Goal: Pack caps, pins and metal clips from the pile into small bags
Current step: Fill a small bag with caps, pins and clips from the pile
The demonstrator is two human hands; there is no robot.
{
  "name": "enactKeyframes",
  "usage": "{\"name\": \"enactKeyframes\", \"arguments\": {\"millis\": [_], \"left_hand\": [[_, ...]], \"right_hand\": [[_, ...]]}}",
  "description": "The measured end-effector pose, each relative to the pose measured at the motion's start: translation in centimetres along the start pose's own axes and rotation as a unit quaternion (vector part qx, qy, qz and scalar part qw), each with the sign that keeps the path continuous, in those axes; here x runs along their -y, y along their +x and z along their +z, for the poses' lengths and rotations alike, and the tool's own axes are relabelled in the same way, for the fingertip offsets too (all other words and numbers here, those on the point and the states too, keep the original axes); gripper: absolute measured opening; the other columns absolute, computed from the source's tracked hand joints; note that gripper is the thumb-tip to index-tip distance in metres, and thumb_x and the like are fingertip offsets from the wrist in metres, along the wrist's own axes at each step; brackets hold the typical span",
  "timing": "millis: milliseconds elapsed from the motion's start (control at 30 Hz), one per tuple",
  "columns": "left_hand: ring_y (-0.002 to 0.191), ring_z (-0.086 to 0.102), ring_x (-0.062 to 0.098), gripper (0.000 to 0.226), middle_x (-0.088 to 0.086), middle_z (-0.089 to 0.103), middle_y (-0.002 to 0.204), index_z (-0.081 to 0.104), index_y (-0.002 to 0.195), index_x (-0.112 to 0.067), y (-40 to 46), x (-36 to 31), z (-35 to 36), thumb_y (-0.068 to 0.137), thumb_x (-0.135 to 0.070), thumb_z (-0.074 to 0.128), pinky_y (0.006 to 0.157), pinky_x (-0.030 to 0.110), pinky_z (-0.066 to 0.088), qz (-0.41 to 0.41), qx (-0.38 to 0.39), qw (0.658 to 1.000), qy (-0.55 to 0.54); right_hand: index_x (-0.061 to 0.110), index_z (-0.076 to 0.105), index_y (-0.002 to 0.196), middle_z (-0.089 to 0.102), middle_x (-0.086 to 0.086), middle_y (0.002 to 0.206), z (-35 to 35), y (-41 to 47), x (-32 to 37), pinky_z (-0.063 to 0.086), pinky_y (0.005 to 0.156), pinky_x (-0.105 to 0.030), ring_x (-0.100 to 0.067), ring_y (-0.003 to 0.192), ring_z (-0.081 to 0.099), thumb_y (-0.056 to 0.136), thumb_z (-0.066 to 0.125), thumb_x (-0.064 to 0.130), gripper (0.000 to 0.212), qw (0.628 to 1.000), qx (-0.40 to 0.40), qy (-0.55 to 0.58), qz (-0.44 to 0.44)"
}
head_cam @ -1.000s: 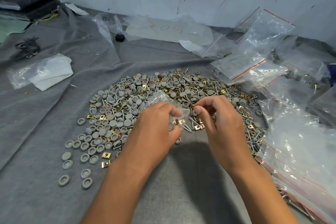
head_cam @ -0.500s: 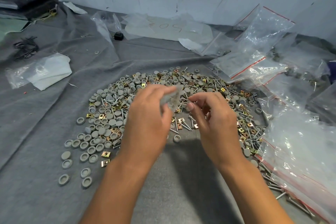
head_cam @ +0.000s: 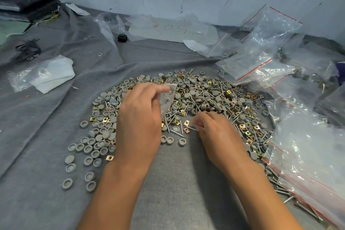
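Observation:
A wide pile (head_cam: 203,95) of grey round caps, silver pins and brass-coloured square clips lies on grey cloth in the middle. My left hand (head_cam: 139,115) is raised over the pile's left part and pinches a small clear bag (head_cam: 168,99) by its top edge; the bag hangs down with something grey inside. My right hand (head_cam: 214,132) is low at the pile's near edge, fingers curled and blurred, pinching a silver pin (head_cam: 192,127) beside a brass clip (head_cam: 186,129). Loose caps (head_cam: 87,160) are scattered at the near left.
Large clear zip bags with red seal strips (head_cam: 261,56) are heaped along the right side, some over loose pins (head_cam: 280,190). A folded white plastic packet (head_cam: 46,74) lies at the left. A small black object (head_cam: 122,37) and flat plastic sheets lie by the back wall.
My left hand lifted the small bag up and away over the pile. My right hand left the bag's mouth and dropped toward the pins and clips at the near edge.

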State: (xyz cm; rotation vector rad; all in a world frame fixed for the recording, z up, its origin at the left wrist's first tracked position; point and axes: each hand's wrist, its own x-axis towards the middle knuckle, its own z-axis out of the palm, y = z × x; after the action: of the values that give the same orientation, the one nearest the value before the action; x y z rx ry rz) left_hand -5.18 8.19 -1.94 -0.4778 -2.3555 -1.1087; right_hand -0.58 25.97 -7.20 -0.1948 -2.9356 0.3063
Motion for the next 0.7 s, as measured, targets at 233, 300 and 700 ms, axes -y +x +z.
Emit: {"name": "enactKeyframes", "arguments": {"millis": [233, 300, 700], "left_hand": [[0.101, 0.063, 0.009, 0.029, -0.006, 0.07, 0.107, 0.077, 0.097, -0.021, -0.22, 0.28, 0.4, 0.094, -0.003, 0.055, 0.092, 0.024, 0.049, -0.044, 0.027, 0.999, 0.005], [0.103, 0.063, 0.01, 0.029, -0.008, 0.07, 0.108, 0.076, 0.103, -0.02, -0.28, 0.35, 0.39, 0.095, -0.003, 0.055, 0.096, 0.03, 0.051, -0.04, 0.038, 0.998, 0.006], [0.095, 0.057, 0.001, 0.027, -0.017, 0.064, 0.111, 0.07, 0.118, -0.028, -0.34, 0.43, 0.61, 0.095, -0.015, 0.066, 0.092, 0.028, 0.053, -0.048, 0.079, 0.996, -0.001]], "right_hand": [[0.038, 0.057, 0.134, 0.053, 0.01, 0.127, 0.06, 0.58, 0.64, 0.041, 0.094, -0.033, -0.017, 0.108, 0.041, 0.105, 0.048, 0.036, 0.031, 0.996, 0.019, -0.036, -0.075], [0.037, 0.058, 0.12, 0.053, 0.012, 0.12, 0.01, 0.82, 0.44, 0.039, 0.092, -0.033, -0.016, 0.105, 0.04, 0.104, 0.048, 0.04, 0.019, 0.996, 0.032, -0.029, -0.074], [0.04, 0.059, 0.11, 0.042, 0.01, 0.101, -0.89, 0.36, 0.47, 0.043, 0.069, -0.03, -0.011, 0.09, 0.043, 0.101, 0.051, 0.025, 0.019, 0.993, 0.046, 0.056, -0.092]]}}
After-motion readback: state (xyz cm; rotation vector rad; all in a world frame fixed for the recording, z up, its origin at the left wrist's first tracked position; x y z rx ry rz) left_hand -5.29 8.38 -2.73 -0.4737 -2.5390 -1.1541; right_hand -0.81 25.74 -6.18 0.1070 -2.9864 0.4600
